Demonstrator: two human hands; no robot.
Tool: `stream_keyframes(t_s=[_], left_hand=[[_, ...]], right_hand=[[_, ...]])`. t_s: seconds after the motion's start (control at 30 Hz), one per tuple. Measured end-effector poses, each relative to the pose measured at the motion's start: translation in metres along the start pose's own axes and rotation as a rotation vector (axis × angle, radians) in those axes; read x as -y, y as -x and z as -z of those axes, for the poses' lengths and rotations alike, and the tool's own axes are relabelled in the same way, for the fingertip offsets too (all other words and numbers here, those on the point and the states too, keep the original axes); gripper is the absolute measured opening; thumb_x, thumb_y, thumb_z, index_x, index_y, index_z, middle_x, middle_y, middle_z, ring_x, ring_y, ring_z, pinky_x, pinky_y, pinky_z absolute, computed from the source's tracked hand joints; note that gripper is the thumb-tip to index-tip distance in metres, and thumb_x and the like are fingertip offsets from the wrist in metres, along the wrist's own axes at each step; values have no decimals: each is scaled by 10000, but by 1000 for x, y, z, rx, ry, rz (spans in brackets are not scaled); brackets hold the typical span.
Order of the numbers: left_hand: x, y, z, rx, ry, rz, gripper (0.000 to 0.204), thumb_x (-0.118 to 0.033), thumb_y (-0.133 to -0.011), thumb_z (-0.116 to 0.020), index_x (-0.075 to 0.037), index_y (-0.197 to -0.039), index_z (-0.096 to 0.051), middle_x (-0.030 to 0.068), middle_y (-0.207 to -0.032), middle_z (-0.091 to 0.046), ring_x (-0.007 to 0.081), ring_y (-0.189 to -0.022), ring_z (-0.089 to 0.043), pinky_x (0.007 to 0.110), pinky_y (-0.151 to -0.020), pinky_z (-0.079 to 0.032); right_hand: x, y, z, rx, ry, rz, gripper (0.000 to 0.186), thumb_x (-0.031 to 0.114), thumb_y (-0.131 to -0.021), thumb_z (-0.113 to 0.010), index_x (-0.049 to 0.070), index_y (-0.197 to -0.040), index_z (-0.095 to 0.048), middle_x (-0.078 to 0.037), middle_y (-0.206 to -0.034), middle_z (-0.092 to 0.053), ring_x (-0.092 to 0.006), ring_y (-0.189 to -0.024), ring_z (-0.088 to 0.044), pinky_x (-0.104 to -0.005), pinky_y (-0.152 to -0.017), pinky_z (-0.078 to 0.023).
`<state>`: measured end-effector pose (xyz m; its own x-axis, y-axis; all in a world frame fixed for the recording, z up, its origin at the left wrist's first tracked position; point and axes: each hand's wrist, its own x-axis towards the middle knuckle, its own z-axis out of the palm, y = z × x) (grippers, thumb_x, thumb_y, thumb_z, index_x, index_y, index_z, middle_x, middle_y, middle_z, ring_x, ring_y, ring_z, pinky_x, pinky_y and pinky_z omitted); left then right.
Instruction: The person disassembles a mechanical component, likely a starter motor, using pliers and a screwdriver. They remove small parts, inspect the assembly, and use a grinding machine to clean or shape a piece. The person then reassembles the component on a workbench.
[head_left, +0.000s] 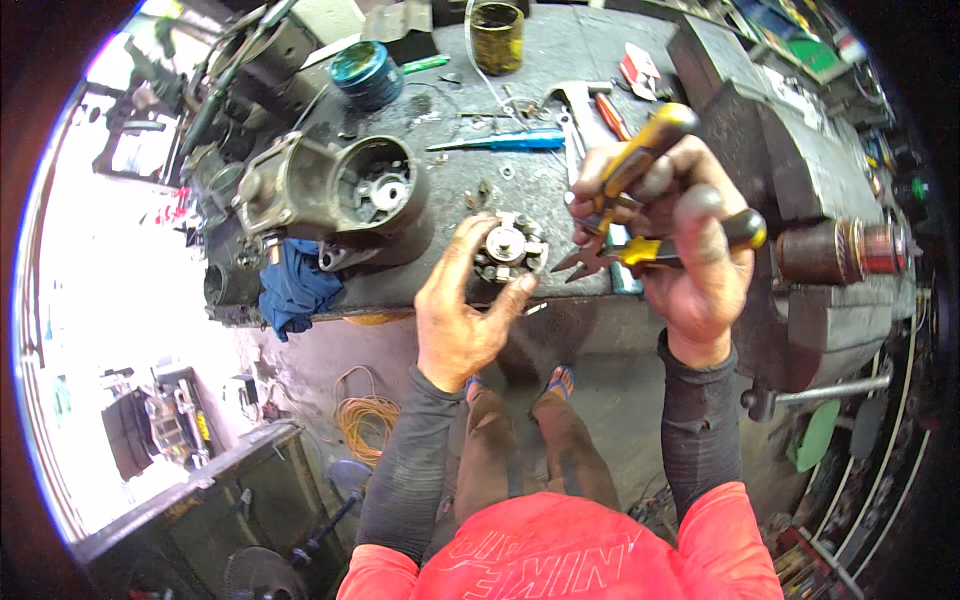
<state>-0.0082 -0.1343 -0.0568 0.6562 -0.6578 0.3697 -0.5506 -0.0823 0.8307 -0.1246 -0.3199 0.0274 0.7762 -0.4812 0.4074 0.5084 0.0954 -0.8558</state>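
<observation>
My left hand (pixel 460 320) grips a small round metal part (pixel 505 243) with a central hub and small blocks around it, at the bench's front edge. My right hand (pixel 700 260) holds pliers (pixel 640 250) with yellow and black handles, their pointed jaws just right of the part. Left of my left hand stands a metal housing (pixel 395 230) with an open round end, beside a blue cloth (pixel 300 280). A blue screwdriver (pixel 530 139), a hammer (pixel 575 90) and a red-handled tool (pixel 610 115) lie on the worktop beyond my hands.
The dark metal bench (pixel 440 120) holds a blue can (pixel 365 75), a yellowish can (pixel 496 40) and a red-and-white packet (pixel 638 70). At right stands a large vise (pixel 840 330) with a copper-coloured cylindrical part (pixel 820 250) above it. An orange coiled cable (pixel 365 425) lies on the floor.
</observation>
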Motion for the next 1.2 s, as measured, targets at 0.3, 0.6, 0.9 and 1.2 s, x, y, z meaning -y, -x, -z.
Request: stream_keyframes(t_s=[0.3,0.6,0.9,1.2], left_hand=[[-12,-9,20,224,13,164,673,-88,-857,-877,28,-1457,-592,211,-1458,-649,276,-1307,-658,394,-1110,-524],[-14,-16,33,375,-266,-35,708,-122,-939,-808,20,-1553,-486,270,-1453,-625,357,-1320,-656,427,-1115,-521],[-9,-15,35,400,-284,-33,688,-134,-956,-792,28,-1550,-486,281,-1455,-622,361,-1318,-659,428,-1107,-523],[-6,-12,31,353,-247,-78,695,-128,-955,-790,34,-1551,-472,294,-1472,-600,379,-1334,-644,432,-1104,-528]], right_hand=[[-18,45,7,-306,-62,119,515,497,-1115,-520,-14,-1173,-544,-222,-1125,-657,-269,-976,-689,-425,-814,-608],[-49,67,-11,-560,-519,348,663,628,-1091,-459,-2,-1249,-592,-182,-1125,-636,-286,-1005,-635,-491,-839,-556],[-63,69,-9,-447,-477,421,763,692,-1064,-459,-31,-1252,-615,-137,-1136,-609,-257,-1047,-593,-480,-870,-517],[-41,35,-46,-583,-23,410,387,402,-1081,-612,26,-1102,-526,-141,-997,-645,-184,-852,-640,-335,-701,-543]])
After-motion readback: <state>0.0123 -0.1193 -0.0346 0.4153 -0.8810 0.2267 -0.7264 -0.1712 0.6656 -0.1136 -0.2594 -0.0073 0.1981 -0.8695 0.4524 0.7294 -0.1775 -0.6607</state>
